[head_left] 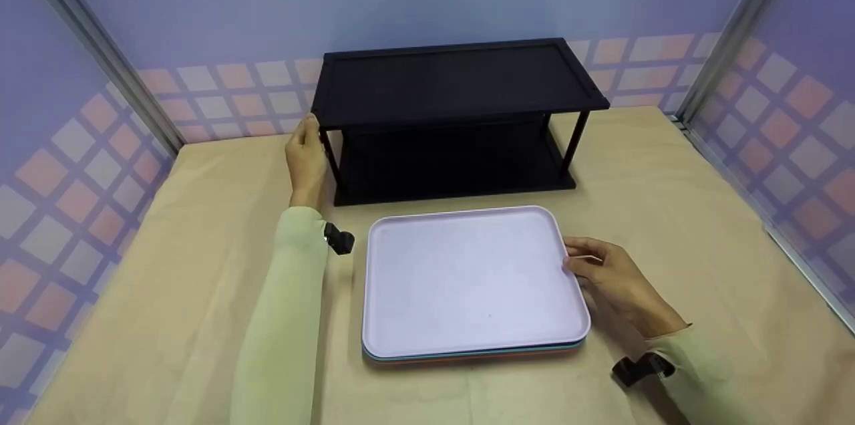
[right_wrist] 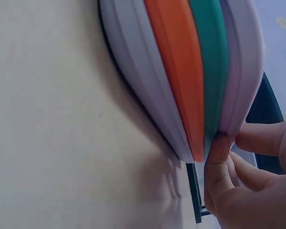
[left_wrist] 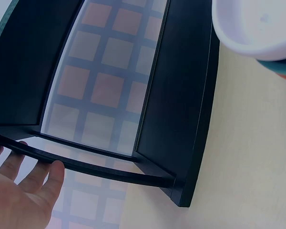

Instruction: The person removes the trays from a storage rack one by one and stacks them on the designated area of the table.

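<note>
A two-tier black shelf [head_left: 461, 81] stands at the back. My left hand [head_left: 306, 161] holds its left end by the upper front corner; in the left wrist view, my fingers [left_wrist: 51, 183] lie around the shelf's slim post [left_wrist: 109, 174]. In front of the shelf lies a stack of trays, with a pale lavender tray [head_left: 467, 285] on top. My right hand [head_left: 618, 281] pinches the right rim of this top tray. The right wrist view shows a teal tray [right_wrist: 212, 62], an orange tray [right_wrist: 178, 71] and a pale tray [right_wrist: 138, 71] under it.
A beige cloth [head_left: 220, 264] covers the table. Patterned panels [head_left: 220, 11] close off the back and both sides, with metal posts [head_left: 735, 31] at the corners. The stack's back edge lies close before the shelf's lower tier [head_left: 454, 161].
</note>
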The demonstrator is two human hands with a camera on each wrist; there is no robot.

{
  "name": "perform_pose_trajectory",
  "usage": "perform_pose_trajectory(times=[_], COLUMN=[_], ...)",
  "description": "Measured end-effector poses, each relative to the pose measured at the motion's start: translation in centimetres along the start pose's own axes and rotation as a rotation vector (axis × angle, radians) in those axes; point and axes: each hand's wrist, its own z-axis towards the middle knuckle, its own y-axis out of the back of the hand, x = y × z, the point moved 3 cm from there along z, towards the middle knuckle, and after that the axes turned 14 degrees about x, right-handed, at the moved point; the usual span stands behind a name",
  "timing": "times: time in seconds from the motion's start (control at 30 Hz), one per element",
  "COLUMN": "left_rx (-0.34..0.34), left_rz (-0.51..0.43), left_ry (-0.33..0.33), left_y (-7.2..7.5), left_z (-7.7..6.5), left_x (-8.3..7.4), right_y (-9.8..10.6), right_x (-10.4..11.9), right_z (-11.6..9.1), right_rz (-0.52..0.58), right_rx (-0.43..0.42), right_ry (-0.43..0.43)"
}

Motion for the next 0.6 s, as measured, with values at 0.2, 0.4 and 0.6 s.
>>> perform_pose_trajectory(times=[0.2, 0.4, 0.6], left_rx=[-0.006, -0.006, -0.011], left_rz=[-0.010, -0.022, -0.030], left_ry=[0.001, -0.001, -0.007], left_y=[0.00, 0.00, 0.01], left_z=[0.09, 0.17, 0.10], left_x=[0.03, 0.03, 0.02], right_y=[-0.04, -0.09, -0.09], right_x=[0.08, -0.01, 0.07], right_z=[-0.11, -0.14, -0.15], right_rz=[-0.027, -0.039, -0.040], right_rx=[0.003, 0.010, 0.011], right_ry=[-0.019, -0.025, -0.016])
